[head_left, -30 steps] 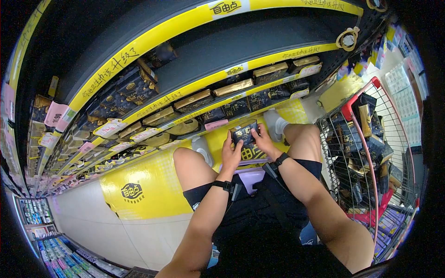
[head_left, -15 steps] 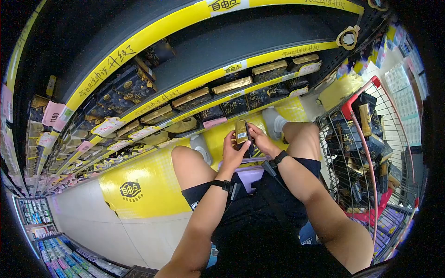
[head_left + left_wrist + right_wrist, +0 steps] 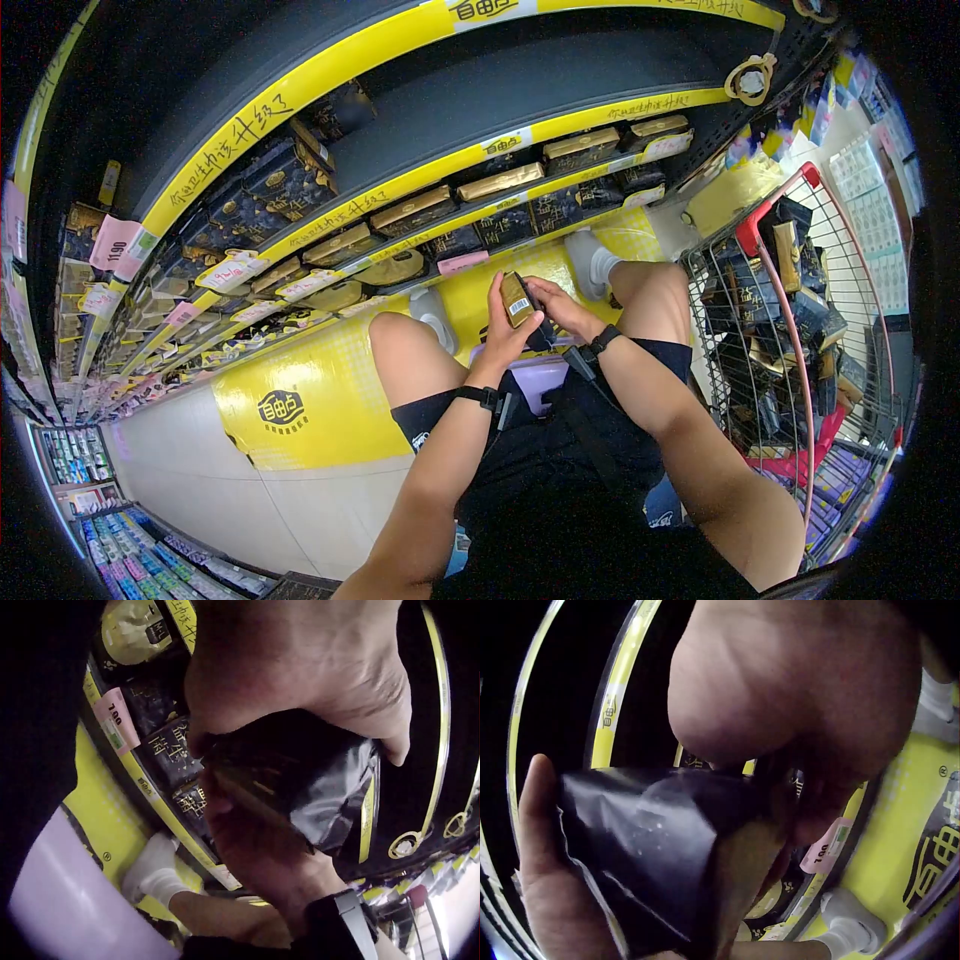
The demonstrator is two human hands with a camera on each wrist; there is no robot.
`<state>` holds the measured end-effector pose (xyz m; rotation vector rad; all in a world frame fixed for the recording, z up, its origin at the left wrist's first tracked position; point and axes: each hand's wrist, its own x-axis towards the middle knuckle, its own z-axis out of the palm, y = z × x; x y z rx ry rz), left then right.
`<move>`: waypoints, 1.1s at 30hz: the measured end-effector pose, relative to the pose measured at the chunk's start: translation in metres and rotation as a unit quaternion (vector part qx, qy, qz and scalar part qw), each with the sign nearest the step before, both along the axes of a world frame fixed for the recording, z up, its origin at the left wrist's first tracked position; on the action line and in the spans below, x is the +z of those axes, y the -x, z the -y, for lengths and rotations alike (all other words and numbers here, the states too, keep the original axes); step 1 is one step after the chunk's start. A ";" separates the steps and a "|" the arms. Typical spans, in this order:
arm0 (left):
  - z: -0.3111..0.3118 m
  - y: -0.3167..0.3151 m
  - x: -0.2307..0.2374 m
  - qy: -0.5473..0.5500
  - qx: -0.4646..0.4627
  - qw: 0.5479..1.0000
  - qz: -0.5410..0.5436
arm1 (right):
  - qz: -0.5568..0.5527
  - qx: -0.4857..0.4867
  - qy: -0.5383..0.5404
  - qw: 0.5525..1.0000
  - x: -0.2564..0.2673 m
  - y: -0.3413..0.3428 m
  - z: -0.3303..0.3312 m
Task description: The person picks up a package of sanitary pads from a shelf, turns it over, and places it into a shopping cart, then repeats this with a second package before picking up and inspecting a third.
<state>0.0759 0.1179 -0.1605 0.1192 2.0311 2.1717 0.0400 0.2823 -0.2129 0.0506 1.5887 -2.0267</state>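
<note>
Between both hands, over the lap, is a dark pack of sanitary pads (image 3: 517,300) with a gold side and white barcode facing up. My left hand (image 3: 503,330) grips it from the left, thumb along the near edge. The right hand (image 3: 565,312) holds its right side, fingers curled at the edge. In the left wrist view the pack (image 3: 330,799) shows a glossy black wrapper with folded film at one end, and the left hand (image 3: 300,667) covers its top. The right wrist view shows the black face of the pack (image 3: 645,840) beneath the right hand (image 3: 795,682).
Yellow-edged shelves (image 3: 420,205) holding several similar packs stand in front. A wire shopping cart (image 3: 805,330) filled with dark packs is on the right. Between the knees is a lilac stool (image 3: 535,385); a yellow floor mat (image 3: 320,410) lies at the left.
The pack has turned in my hands: its dark printed face was up at first, then the gold barcode side came up and tilted further. Both hands have stayed over the lap.
</note>
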 end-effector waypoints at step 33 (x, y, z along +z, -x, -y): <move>0.006 0.011 -0.004 0.145 0.153 0.977 -0.023 | -0.128 0.204 -0.141 0.960 0.048 -0.011 -0.002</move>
